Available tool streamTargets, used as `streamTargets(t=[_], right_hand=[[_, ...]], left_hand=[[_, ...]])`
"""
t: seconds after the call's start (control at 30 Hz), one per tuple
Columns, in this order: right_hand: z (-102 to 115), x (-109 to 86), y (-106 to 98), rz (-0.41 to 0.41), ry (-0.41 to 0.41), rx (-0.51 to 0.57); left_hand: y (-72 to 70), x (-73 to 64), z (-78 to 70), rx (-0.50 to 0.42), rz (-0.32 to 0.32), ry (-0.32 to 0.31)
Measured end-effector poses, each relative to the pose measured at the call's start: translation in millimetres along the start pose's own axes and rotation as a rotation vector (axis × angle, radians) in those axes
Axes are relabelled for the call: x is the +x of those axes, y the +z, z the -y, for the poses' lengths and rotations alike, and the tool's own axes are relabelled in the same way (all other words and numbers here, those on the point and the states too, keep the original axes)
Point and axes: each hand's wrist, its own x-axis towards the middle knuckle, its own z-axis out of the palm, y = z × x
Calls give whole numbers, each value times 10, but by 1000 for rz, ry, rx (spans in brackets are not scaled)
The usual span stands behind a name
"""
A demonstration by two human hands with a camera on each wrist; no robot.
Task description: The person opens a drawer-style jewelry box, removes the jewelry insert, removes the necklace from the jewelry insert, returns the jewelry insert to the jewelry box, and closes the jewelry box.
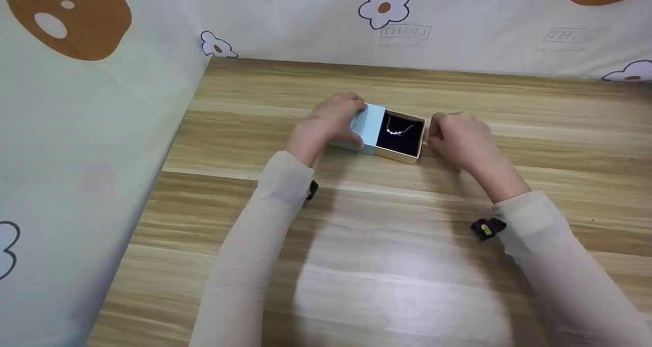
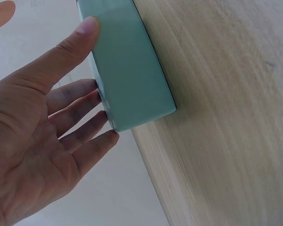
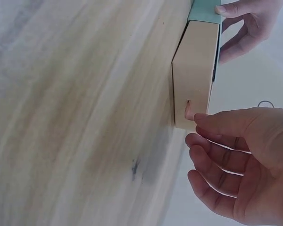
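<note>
A slide-out jewellery box lies on the wooden table, its light blue sleeve (image 1: pixel 373 128) covering the left part. From the right end the cream drawer (image 1: pixel 400 156) sticks out, lined in black. On the lining rests a thin silver chain with small shiny stones (image 1: pixel 395 132). My left hand (image 1: pixel 328 122) grips the sleeve, thumb on the near side and fingers on the far side. At the drawer's end wall, my right hand (image 1: pixel 462 139) pinches a short ribbon pull tab (image 3: pixel 188 111) between thumb and forefinger. Its other fingers are curled.
The wooden table (image 1: pixel 244 204) meets a pale backdrop (image 1: pixel 305 21) printed with flowers behind the box and along the left. A small black device (image 1: pixel 487 228) sits at my right cuff, another (image 1: pixel 312 190) at my left.
</note>
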Motion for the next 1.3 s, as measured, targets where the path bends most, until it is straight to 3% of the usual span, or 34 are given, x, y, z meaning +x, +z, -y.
streamTargets(t=[0.5,0.97,1.3], right_hand=[[87,56,-11,-75,6,29],[206,121,81,-114,-65,59],[263,150,136,-69,-105,63]], left_hand=[[-1,-11,-6,0,-1,-6],[-1,-4,-2,33,-3,26],[-5,-6,-7,27,4,19]])
